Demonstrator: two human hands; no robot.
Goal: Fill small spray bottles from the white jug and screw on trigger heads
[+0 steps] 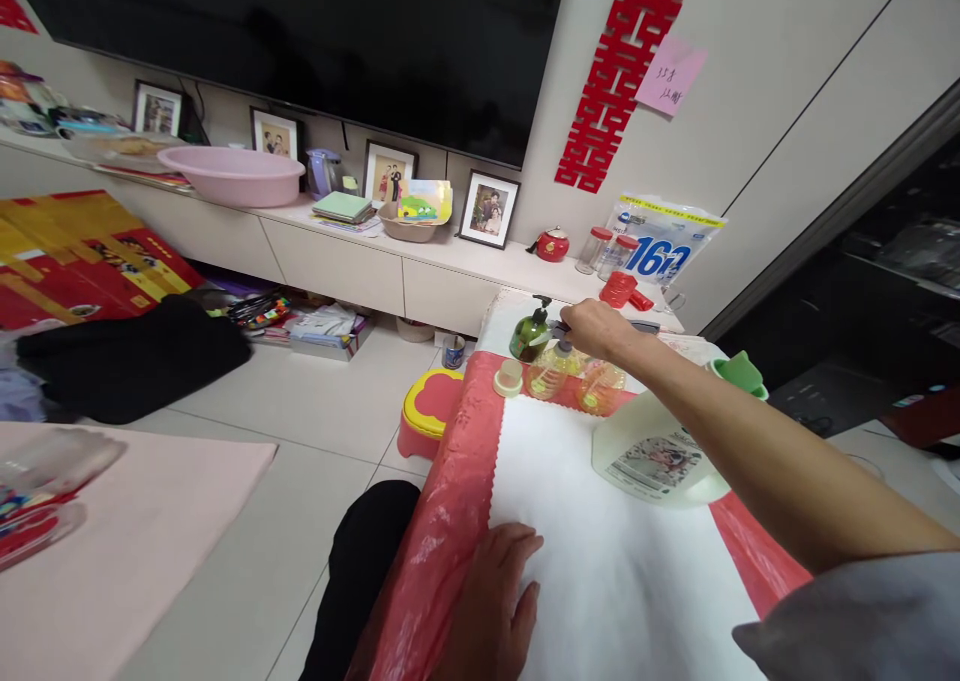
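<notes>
My right hand reaches to the far end of the table, its fingers closed at the dark pump head of a clear pump bottle with yellowish liquid. Just left of it stands a green pump bottle with a black pump. Another clear bottle, tinted orange, is to the right. A pale cap sits at the front left of these bottles. Under my right forearm stands a large pale green jug with a green cap, partly covered. My left hand lies open on the white cloth, holding nothing.
Red plastic sheeting covers the table's left edge. A yellow and red stool stands on the floor beside it. Beyond, a long cabinet bears a pink basin, photo frames, jars and a plastic bag.
</notes>
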